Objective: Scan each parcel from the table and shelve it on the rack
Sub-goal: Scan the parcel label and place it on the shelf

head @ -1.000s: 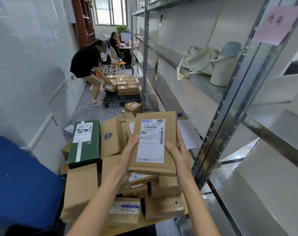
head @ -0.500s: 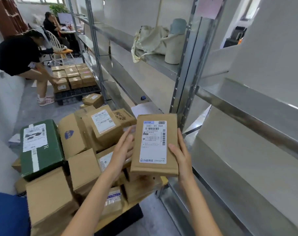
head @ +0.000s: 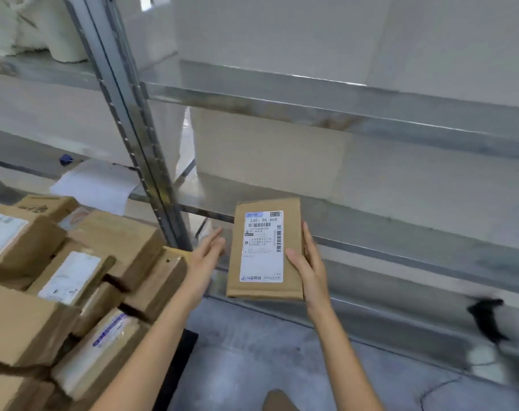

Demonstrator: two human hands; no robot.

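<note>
Metal rack (head: 371, 120) fills the bkgd, grey floor below. R hand (head: 307, 262) grips flat brown parcel (head: 265, 250) by its right edge, thumb on the label, held in front of lower shelf. L hand (head: 206, 256) just beside parcel, fingers straight, not touching, holding nothing. Piled boxes (head: 74, 277) at left.

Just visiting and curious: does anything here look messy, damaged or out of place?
The boxes on the table lie heaped at odd angles, some tilted. The shelf edge shows brownish stains. The parcel in the right hand looks intact.
</note>
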